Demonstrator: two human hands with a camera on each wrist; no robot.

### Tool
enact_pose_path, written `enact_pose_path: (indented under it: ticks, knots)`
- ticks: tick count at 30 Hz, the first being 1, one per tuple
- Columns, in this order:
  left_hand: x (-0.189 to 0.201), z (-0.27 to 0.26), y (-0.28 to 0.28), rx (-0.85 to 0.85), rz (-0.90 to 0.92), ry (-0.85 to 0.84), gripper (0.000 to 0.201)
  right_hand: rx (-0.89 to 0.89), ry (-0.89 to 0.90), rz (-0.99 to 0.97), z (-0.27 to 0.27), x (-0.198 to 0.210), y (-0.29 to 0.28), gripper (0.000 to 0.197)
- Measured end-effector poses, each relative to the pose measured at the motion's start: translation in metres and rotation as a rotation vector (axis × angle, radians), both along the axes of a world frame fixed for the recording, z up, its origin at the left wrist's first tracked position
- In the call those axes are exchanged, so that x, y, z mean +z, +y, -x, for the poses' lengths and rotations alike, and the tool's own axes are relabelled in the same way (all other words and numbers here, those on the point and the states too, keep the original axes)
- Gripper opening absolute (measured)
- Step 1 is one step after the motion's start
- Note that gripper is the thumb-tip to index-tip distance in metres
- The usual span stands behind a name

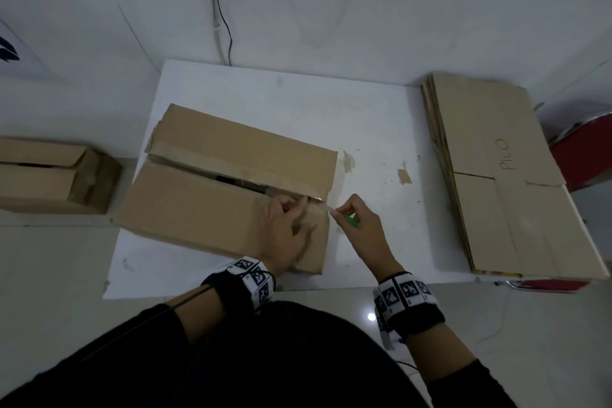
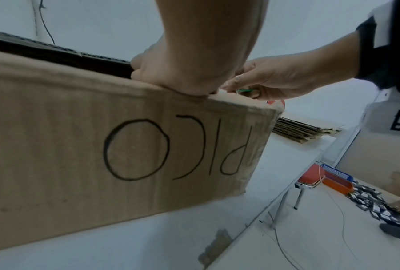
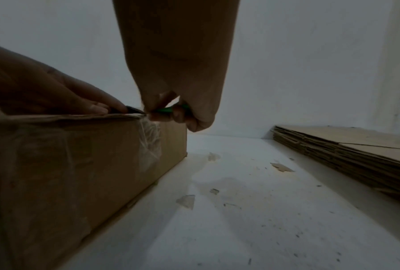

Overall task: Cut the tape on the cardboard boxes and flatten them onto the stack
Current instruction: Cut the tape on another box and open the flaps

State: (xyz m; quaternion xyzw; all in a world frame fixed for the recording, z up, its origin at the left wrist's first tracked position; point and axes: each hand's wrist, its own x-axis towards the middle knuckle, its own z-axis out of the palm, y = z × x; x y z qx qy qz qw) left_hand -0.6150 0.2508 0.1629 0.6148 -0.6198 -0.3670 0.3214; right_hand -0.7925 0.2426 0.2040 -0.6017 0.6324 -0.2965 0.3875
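A brown cardboard box [image 1: 215, 202] lies on the white table [image 1: 364, 116], and its top seam gapes open along most of its length. My left hand [image 1: 288, 228] presses flat on the near flap by the seam's right end, fingers stretched out. My right hand [image 1: 361, 225] grips a green-handled cutter [image 1: 351, 220], its blade at the box's right top edge where clear tape [image 3: 149, 144] runs down the end face. "PICO" is written on the box's near side [image 2: 79, 146]. The stack of flattened boxes [image 1: 503, 175] lies at the table's right.
A second cardboard box [image 1: 49, 175] sits off the table to the left. Tape and cardboard scraps [image 1: 404, 175] litter the table between the box and the stack. A red stool [image 1: 586, 156] stands behind the stack. Cables hang on the far wall.
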Motion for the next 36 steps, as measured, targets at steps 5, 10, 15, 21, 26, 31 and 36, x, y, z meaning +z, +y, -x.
enact_pose_path:
  ticks: [5,10,15,21,26,31,36]
  knots:
    - [-0.001,0.001,-0.001,-0.006,-0.015,0.009,0.06,-0.002,0.045,0.074,-0.005,-0.009,0.0,0.026]
    - [-0.006,-0.001,0.0,-0.019,-0.006,0.008,0.06,-0.004,0.047,0.137,-0.01,-0.013,0.001,0.027]
    - [0.001,-0.002,0.001,-0.071,0.013,-0.028,0.071,-0.202,-0.005,0.193,-0.019,-0.026,-0.027,0.021]
    - [0.01,-0.005,-0.001,0.001,0.021,0.01,0.06,-0.338,0.143,-0.19,0.02,-0.062,-0.044,0.026]
    - [0.013,-0.038,-0.003,0.049,0.079,-0.33,0.083,-0.306,0.32,-0.179,0.017,-0.057,-0.033,0.03]
    - [0.025,-0.082,-0.011,-0.016,0.085,-0.544,0.107,-0.216,-0.081,-0.052,-0.022,-0.012,-0.03,0.025]
    - [0.033,-0.109,-0.024,-0.255,0.034,-0.509,0.127,-0.185,-0.088,-0.083,-0.032,0.01,-0.053,0.014]
